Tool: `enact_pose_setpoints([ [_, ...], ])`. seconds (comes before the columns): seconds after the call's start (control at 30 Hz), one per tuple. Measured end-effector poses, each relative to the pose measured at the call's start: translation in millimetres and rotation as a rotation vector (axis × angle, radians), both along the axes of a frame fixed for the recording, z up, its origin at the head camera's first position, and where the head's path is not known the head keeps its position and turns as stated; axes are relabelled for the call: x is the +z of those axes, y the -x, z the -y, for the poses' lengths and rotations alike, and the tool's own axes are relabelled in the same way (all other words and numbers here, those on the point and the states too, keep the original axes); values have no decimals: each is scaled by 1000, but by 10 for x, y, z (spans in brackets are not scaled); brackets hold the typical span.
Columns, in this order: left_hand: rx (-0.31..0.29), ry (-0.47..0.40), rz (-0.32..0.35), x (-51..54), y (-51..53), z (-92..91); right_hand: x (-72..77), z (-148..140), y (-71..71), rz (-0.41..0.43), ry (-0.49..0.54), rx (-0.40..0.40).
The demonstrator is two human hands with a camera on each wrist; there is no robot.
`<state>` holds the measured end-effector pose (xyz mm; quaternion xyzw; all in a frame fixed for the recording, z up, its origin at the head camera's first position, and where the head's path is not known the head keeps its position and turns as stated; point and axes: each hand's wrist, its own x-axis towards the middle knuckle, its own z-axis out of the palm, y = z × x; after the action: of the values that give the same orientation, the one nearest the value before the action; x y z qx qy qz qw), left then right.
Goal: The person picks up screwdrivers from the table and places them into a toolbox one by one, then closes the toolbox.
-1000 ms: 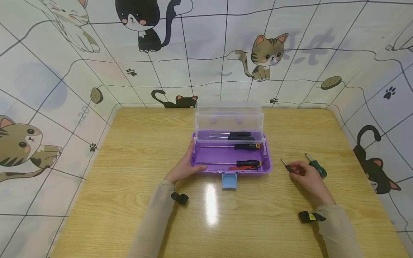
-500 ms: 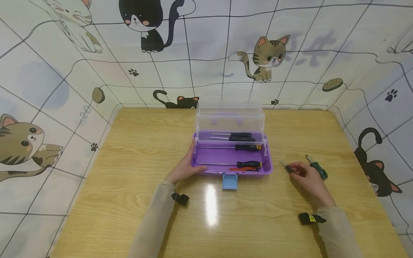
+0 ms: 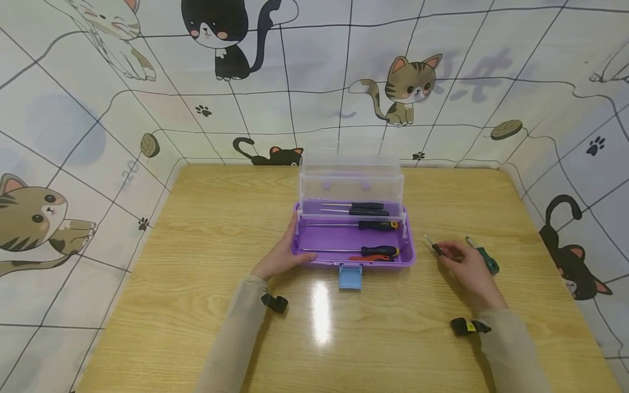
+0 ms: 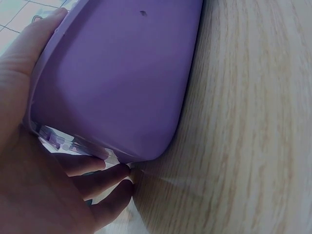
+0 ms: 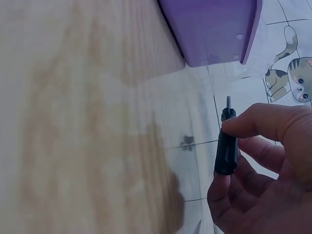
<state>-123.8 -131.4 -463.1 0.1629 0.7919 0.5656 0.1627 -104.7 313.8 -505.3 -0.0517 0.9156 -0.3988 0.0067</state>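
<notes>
Black driver (image 3: pixel 435 247) — pinched by right hand (image 3: pixel 469 273), at three o'clock from box (image 3: pixel 324 237); likely light, stiff, best held by handle (image 5: pixel 226 153). Purple box — gripped by left hand (image 3: pixel 280 257) at nine o'clock.

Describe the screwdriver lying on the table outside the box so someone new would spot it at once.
On the wooden table, look right of the open purple box. Just beyond the person's right hand lies the green screwdriver, its shaft pointing away from the person. Its dark green handle sets it apart from the black screwdriver pinched in that hand.
</notes>
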Motion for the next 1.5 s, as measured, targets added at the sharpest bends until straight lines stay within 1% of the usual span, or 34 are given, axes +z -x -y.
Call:
enact_pose_setpoints([
  [0.2,-6,13,-11,10,-8,-4,56,67,66,-12,-9,0],
  [0.37,3,0,-23,-9,-1,-15,62,99,125,-39,23,0],
  [0.43,14,1,-31,-89,23,-10,66,107,146,-47,30,3],
  [0.6,29,36,-43,-320,99,19,101,118,174,-41,27,10],
  [0.67,28,39,-51,-345,103,29,124,119,184,-30,28,12],
  [0.73,27,29,-39,-252,76,20,145,120,197,-22,34,15],
  [0.9,7,32,-3,31,2,-6,213,151,229,1,44,12],
  [1.0,-1,37,-6,25,11,-4,257,174,245,0,45,6],
  [1.23,32,50,-43,-322,97,31,348,214,286,-26,57,4],
  [1.33,38,52,-40,-362,104,41,383,230,302,-36,65,10],
  [1.5,40,49,-31,-362,99,45,425,248,331,-56,65,20],
])
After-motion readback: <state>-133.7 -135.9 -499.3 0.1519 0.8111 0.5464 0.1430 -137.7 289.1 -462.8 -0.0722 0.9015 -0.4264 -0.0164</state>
